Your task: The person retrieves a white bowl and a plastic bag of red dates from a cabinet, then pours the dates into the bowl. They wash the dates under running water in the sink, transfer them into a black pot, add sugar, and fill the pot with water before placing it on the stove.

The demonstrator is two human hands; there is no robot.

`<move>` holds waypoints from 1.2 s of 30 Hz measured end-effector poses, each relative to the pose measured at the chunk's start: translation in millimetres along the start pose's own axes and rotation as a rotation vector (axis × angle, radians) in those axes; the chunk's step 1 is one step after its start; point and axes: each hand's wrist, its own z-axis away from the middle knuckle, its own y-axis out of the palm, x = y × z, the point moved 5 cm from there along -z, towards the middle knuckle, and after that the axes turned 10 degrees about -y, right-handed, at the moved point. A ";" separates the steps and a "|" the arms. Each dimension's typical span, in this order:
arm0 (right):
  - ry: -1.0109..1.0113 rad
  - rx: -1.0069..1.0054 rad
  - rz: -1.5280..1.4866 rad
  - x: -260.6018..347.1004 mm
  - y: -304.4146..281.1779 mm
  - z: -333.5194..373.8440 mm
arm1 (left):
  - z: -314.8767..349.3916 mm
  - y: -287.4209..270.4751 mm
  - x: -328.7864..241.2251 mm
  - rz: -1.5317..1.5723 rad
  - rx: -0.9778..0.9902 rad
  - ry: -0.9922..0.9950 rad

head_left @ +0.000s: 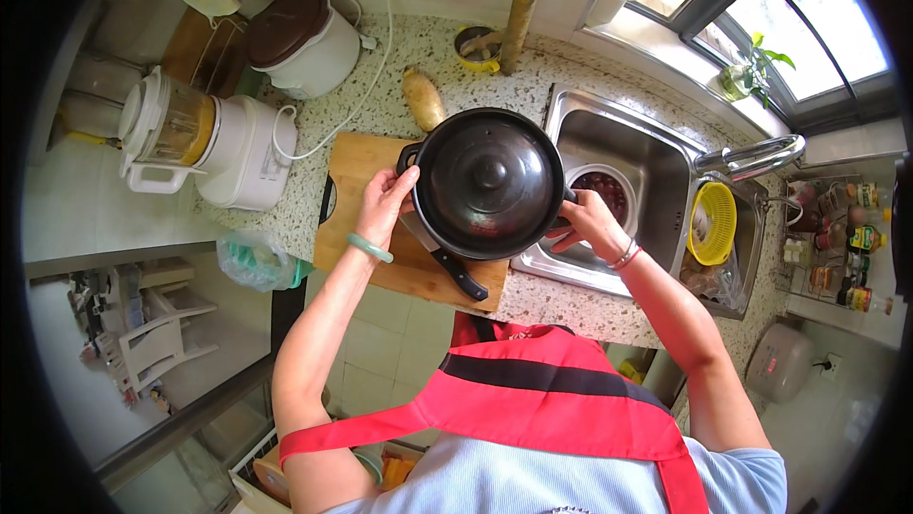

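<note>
A black lidded pot (490, 200) is between my two hands, over the wooden cutting board (366, 157) and the counter beside the sink. My left hand (388, 198), with a green bangle at the wrist, is closed on the pot's left handle. On the other side, my right hand (592, 221) grips the right handle. The lid with its round knob sits on top, so the inside is hidden. Below the pot a knife (456, 271) lies on the board, its blade partly covered. A potato-like root (423, 98) lies on the counter behind the board.
At right is a steel sink (656, 167) holding a white bowl of dark red pieces (604, 195). A yellow basket (711, 224) sits in the smaller basin under the faucet (751, 157). A blender (181, 138) and a rice cooker (304, 43) stand at left. A post (525, 5) rises behind.
</note>
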 end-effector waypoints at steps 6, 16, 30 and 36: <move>0.028 0.034 -0.049 -2.9 20.1 -2.3 | -11.5 -20.9 -7.1 -0.053 -0.002 0.026; 0.036 0.014 -0.060 16.0 -3.6 -5.0 | 63.8 -5.2 106.0 -0.824 -0.119 0.389; 0.026 -0.002 -0.126 3.8 11.9 10.9 | 39.8 -48.9 117.4 -1.477 -0.121 0.013; 0.044 0.035 -0.113 -8.3 28.6 11.1 | 36.1 -94.1 86.9 -1.500 -0.186 0.056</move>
